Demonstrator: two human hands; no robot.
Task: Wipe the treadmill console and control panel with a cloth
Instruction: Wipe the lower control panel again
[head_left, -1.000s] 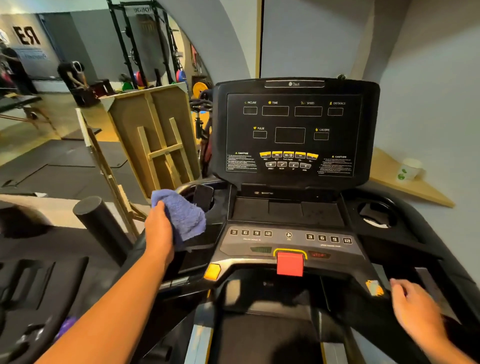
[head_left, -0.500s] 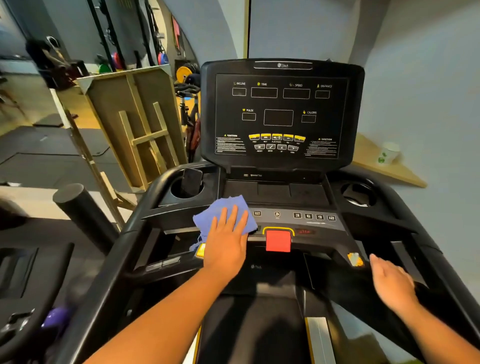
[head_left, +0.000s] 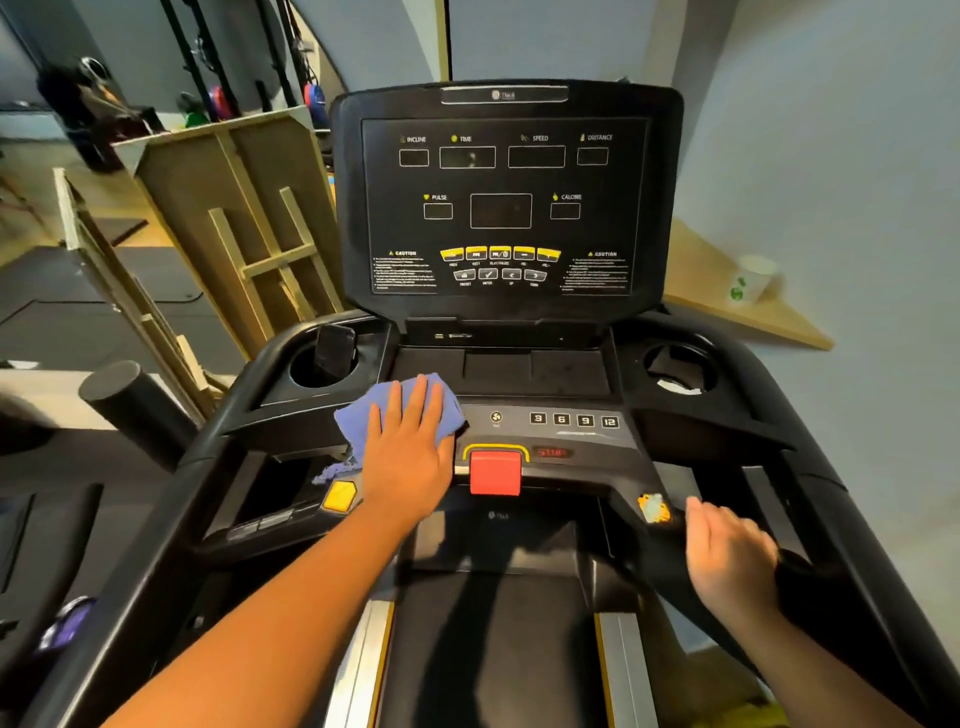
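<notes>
The treadmill (head_left: 727, 431) fills the middle of the frame. On its control panel (head_left: 571, 436), center-left, there's a blue cloth (head_left: 353, 426) with the left hand (head_left: 410, 457) flat on top. Right hand (head_left: 727, 556) rests on the lower-right handlebar (head_left: 660, 561). A dark object (head_left: 335, 351) stands in the left cup holder (head_left: 306, 371); something pale (head_left: 678, 385) lies in the right 1 (head_left: 680, 364).

Two bare forearms and hands

The left hand (head_left: 410, 457) and right hand (head_left: 730, 556) wore no gloves, rings or watch; both forearms entered from the lower frame edge uncovered, without visible sleeves.
</notes>
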